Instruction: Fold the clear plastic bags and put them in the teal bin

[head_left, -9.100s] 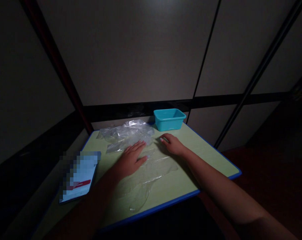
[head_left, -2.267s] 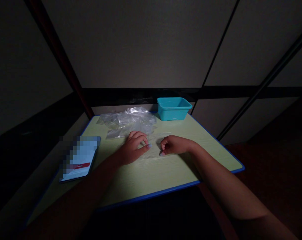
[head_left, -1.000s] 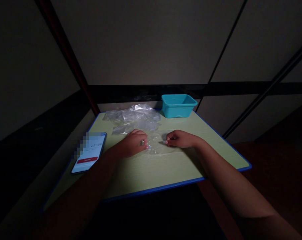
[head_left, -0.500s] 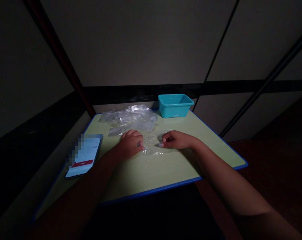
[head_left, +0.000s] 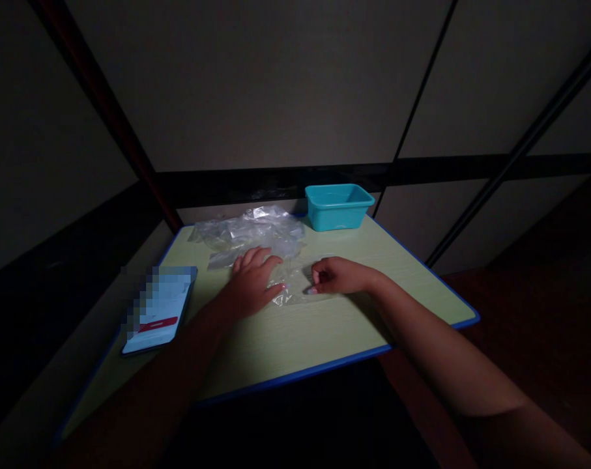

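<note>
The clear plastic film (head_left: 289, 292) lies flat on the surface (head_left: 295, 339), in front of the teal tub (head_left: 338, 210). Our left hand (head_left: 251, 281) is open beside it. Our right hand (head_left: 331, 275) is curled, fingertips at the film's edge; we cannot tell whether it grips. Static or a weak pinch could let the thin film slip or cling.

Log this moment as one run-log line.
left hand: open, fingertips at clear plastic film | right hand: curled, fingertips at film | nearby: crumpled clear plastic, teal plastic tub, phone, green table
</note>
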Available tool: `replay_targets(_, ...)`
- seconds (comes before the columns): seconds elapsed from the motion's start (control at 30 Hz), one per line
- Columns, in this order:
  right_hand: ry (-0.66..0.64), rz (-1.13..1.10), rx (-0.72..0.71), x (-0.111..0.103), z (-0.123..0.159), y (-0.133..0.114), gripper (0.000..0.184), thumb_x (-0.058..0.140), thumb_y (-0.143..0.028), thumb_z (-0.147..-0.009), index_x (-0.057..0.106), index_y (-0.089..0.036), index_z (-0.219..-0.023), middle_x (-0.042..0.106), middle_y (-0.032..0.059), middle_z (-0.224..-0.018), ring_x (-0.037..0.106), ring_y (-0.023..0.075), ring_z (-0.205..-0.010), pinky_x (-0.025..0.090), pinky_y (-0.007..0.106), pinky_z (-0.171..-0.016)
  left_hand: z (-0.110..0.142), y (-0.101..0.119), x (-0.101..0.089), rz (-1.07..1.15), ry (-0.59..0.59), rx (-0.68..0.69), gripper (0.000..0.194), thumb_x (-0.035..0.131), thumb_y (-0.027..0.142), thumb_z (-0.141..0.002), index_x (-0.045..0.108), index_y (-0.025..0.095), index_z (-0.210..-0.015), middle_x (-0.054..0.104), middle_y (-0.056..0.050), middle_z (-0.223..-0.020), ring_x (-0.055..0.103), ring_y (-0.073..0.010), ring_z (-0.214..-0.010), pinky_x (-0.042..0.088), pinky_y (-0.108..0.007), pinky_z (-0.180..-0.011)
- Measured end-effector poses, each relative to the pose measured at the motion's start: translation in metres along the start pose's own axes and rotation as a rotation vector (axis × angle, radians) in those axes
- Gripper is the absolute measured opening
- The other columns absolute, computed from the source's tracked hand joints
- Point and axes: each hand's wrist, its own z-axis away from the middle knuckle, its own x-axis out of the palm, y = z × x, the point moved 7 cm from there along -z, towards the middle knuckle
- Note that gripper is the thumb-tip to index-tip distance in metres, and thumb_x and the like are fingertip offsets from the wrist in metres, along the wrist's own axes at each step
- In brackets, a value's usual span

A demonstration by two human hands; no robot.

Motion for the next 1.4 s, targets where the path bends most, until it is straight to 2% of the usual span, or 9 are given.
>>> replay_targets(0.13,0.123,0.070,-0.035,-0.010,0.000,-0.004,0.025,0.057,-0.039,-0.077,0.057,-0.015,-0.071,0.054,0.0003,-0.064,0.046,0.0117,-0.060,0.035,0.024,-0.059,0.001,0.008,0.007,-0.025,0.008,0.024,0.058,0.054,0.049,-0.078,0.043,0.022,-0.128,0.028,-0.015,-0.144,0.016,-0.0338,-0.133,0.014,-0.059,-0.102)
replay_targets(0.2,0.250,0.152,-0.062,-0.019,0.003,-0.006,0.027,0.056,-0.040,-0.078,0.060,-0.014,-0.080,0.059,0.0059,-0.077,0.052,0.0167,-0.076,0.039,0.029,-0.072,0.002,0.013,0.011,-0.039,0.000,0.042,0.064,0.052,0.054,-0.077,0.040,0.021,-0.131,0.024,-0.015,-0.147,0.013,-0.0339,-0.135,0.011,-0.061,-0.102)
replay_targets(0.27,0.320,0.205,-0.073,-0.024,0.005,-0.006,0.040,0.057,-0.046,-0.076,0.060,-0.013,-0.100,0.059,0.0126,-0.101,0.050,0.0227,-0.099,0.036,0.035,-0.087,0.003,0.016,0.015,-0.054,-0.002,0.051,0.067,0.051,0.056,-0.078,0.038,0.020,-0.133,0.021,-0.015,-0.148,0.011,-0.0330,-0.136,0.008,-0.061,-0.103)
replay_targets(0.37,0.196,0.213,0.011,-0.015,0.005,0.002,0.080,0.058,-0.058,-0.071,0.036,-0.015,-0.135,0.035,0.0176,-0.139,0.029,0.0304,-0.127,0.022,0.047,-0.101,0.003,0.016,0.019,-0.069,-0.018,0.035,0.066,0.051,0.053,-0.080,0.037,0.020,-0.135,0.019,-0.015,-0.149,0.010,-0.0311,-0.137,0.007,-0.059,-0.104)
replay_targets(0.43,0.061,0.221,0.098,-0.004,0.005,0.007,0.099,0.059,-0.064,-0.066,0.016,-0.020,-0.144,0.012,0.0151,-0.149,0.010,0.0332,-0.135,0.009,0.055,-0.104,0.003,0.014,0.021,-0.070,-0.044,0.013,0.065,0.051,0.050,-0.080,0.035,0.020,-0.136,0.018,-0.015,-0.149,0.010,-0.0301,-0.137,0.008,-0.059,-0.104)
replay_targets(0.57,-0.064,0.240,0.182,0.006,0.005,0.008,0.109,0.058,-0.068,-0.064,0.000,-0.024,-0.145,-0.006,0.0115,-0.150,-0.007,0.0330,-0.136,-0.004,0.059,-0.102,0.003,0.008,0.022,-0.065,-0.094,-0.033,0.067,0.050,0.050,-0.080,0.033,0.021,-0.137,0.015,-0.014,-0.149,0.008,-0.0306,-0.137,0.010,-0.061,-0.103)
replay_targets(0.97,0.057,0.261,0.077,0.012,-0.004,-0.007,0.090,0.051,-0.068,-0.071,0.011,-0.031,-0.144,0.004,0.0091,-0.150,-0.002,0.0337,-0.136,-0.010,0.063,-0.098,0.002,0.007,0.027,-0.087,-0.127,-0.049,0.055,0.039,0.048,-0.087,0.035,0.024,-0.136,0.017,-0.014,-0.149,0.010,-0.0308,-0.137,0.013,-0.063,-0.100)
replay_targets(1.17,-0.026,0.267,0.112,0.016,-0.004,-0.003,0.100,0.057,-0.069,-0.066,0.007,-0.030,-0.144,0.000,0.0102,-0.150,-0.004,0.0345,-0.136,-0.009,0.064,-0.098,0.005,-0.006,0.030,-0.151,-0.154,-0.114,0.057,0.037,0.049,-0.087,0.031,0.024,-0.139,0.016,-0.015,-0.149,0.008,-0.0307,-0.137,0.012,-0.064,-0.099)
replay_targets(1.4,-0.112,0.277,0.236,0.004,0.008,0.012,0.110,0.063,-0.067,-0.059,0.005,-0.028,-0.144,-0.008,0.0109,-0.150,-0.011,0.0354,-0.135,-0.007,0.065,-0.098,0.009,-0.012,0.037,-0.120,-0.214,-0.145,0.060,0.035,0.053,-0.087,0.026,0.027,-0.140,0.013,-0.014,-0.149,0.006,-0.0321,-0.137,0.011,-0.065,-0.098)
